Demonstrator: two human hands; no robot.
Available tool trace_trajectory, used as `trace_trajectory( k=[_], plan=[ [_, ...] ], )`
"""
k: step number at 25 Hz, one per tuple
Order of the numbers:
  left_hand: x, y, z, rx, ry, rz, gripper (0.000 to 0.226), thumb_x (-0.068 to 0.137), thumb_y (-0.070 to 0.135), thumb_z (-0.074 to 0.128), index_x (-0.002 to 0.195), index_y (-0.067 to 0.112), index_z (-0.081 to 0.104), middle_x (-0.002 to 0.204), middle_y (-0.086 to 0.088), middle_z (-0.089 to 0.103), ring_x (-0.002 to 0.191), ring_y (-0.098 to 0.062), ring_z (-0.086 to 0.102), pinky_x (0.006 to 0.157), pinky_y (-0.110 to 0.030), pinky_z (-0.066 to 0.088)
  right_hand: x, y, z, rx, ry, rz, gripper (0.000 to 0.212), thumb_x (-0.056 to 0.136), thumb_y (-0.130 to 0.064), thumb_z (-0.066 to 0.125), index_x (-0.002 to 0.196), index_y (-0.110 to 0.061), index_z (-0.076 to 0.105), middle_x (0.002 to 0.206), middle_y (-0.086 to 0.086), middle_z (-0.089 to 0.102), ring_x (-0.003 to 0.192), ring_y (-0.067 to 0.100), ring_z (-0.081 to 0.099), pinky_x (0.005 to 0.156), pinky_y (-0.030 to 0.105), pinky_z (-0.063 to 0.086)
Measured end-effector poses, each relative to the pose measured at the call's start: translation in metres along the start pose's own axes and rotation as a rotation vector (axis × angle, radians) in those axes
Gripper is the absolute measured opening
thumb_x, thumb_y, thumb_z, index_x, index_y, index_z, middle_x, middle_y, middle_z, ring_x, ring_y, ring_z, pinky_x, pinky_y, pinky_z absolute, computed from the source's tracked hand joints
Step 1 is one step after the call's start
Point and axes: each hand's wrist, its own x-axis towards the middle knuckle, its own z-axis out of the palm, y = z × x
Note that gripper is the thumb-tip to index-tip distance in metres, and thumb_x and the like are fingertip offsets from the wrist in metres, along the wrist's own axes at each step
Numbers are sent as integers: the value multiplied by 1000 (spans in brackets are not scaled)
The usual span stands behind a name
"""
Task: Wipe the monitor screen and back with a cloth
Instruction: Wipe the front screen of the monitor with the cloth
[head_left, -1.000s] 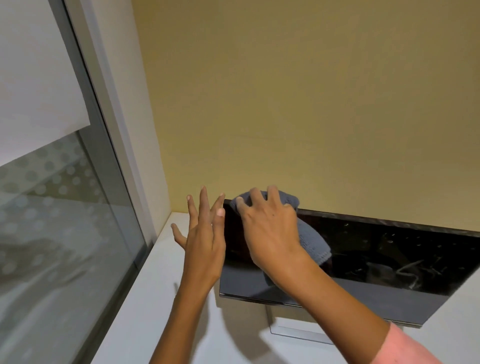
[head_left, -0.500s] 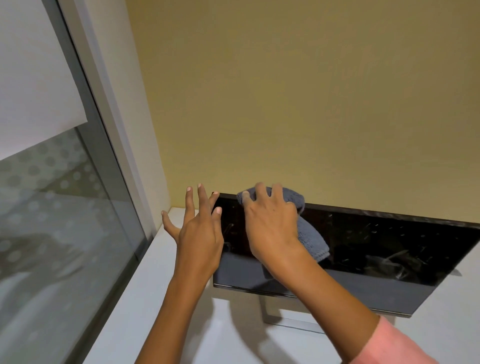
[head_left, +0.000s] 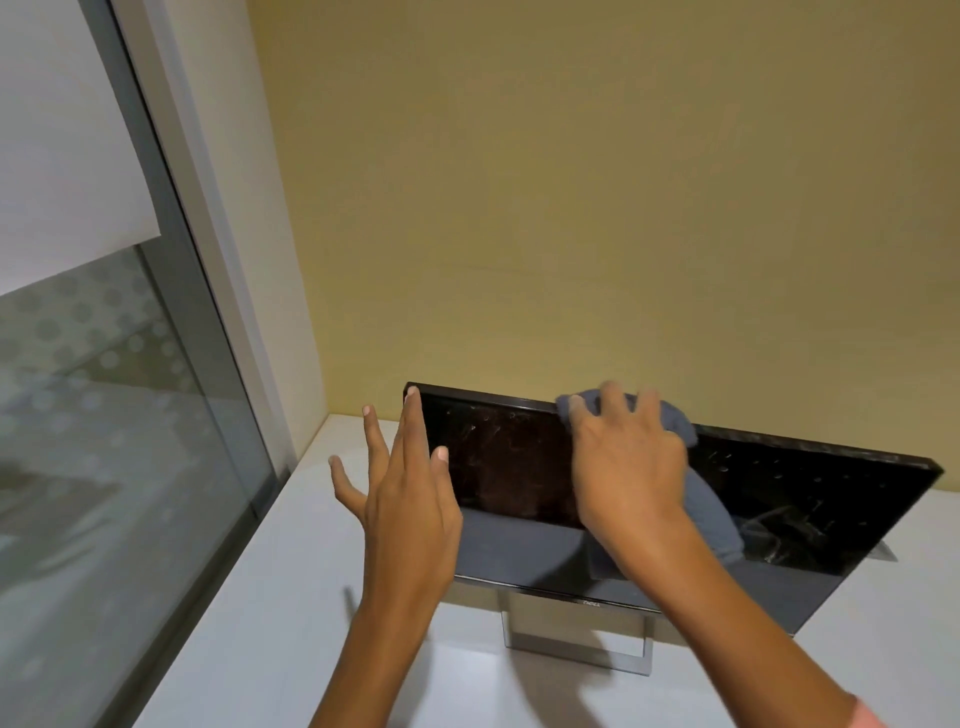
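1. Mustard-yellow wall (head_left: 597, 208) fills the background behind everything; a glass partition (head_left: 114, 415) with a frosted dot pattern and a grey frame runs down the left.
2. White desk surface (head_left: 249, 623) spreads from the partition to the wall and carries the monitor's stand.
3. The monitor (head_left: 509, 467) sits on the desk near the wall corner, its dark screen facing the person and leaning back; smudges and reflections show on the glass. A silver open-frame stand (head_left: 576, 649) holds it up beneath the bottom bezel.
4. The right hand (head_left: 623, 462) lies spread over the upper middle of the screen, fingers draped across the top edge, pressing the cloth flat against the glass.
5. The left hand (head_left: 405, 499) is held up at the monitor's left edge, fingers straight and apart, grasping nothing; its longest fingertip reaches the top-left corner, though whether it actually touches cannot be told.
6. The grey cloth (head_left: 711, 514) is trapped under the right palm, bunching at the top edge and trailing down the screen to the right of the wrist.
7. A pink sleeve (head_left: 872, 714) edge shows at the bottom right corner.
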Motion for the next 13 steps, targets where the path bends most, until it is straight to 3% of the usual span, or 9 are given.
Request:
trace_trajectory(
  k=[3,5,7,8,11,13],
  plan=[
    [-16,5,-8,-141,3,-44,50,96,33,24,145,25,28,146,15,29,142,-8,17,112,-36,1,12,-39,-6,86,37,-133,50,84,-12,57,132,-13,41,127,9,37,117,31,32,67,35,40],
    [-19,4,-16,-261,46,-85,44,98,31,30,142,27,34,143,17,34,131,4,30,112,-28,18,23,-65,-9,125,65,-233,50,84,-13,59,131,-12,42,128,9,37,118,32,32,73,38,43],
    [-19,-1,-25,-405,103,-210,35,102,27,36,136,31,42,137,14,44,116,13,42,98,-9,33,29,-87,-8,176,110,-333,56,81,-14,63,132,-13,40,129,9,38,119,32,31,78,41,43],
    [-18,-3,-30,-496,117,-317,32,102,25,37,131,35,45,134,11,49,112,11,48,92,-8,37,30,-97,-7,188,164,-379,62,78,-16,67,133,-14,39,129,9,39,119,31,33,79,40,43],
    [-13,-10,-45,-794,108,-572,29,101,29,34,123,42,50,125,2,59,110,-9,60,99,-33,44,16,-115,4,212,342,-491,80,64,-20,76,135,-15,41,124,8,50,114,29,45,73,36,46],
    [-10,-10,-51,-945,84,-593,33,100,33,33,129,39,48,124,7,61,110,-5,61,94,-29,48,3,-123,14,307,424,-591,76,66,-21,73,136,-12,44,127,10,54,116,29,48,74,36,49]
  ],
)
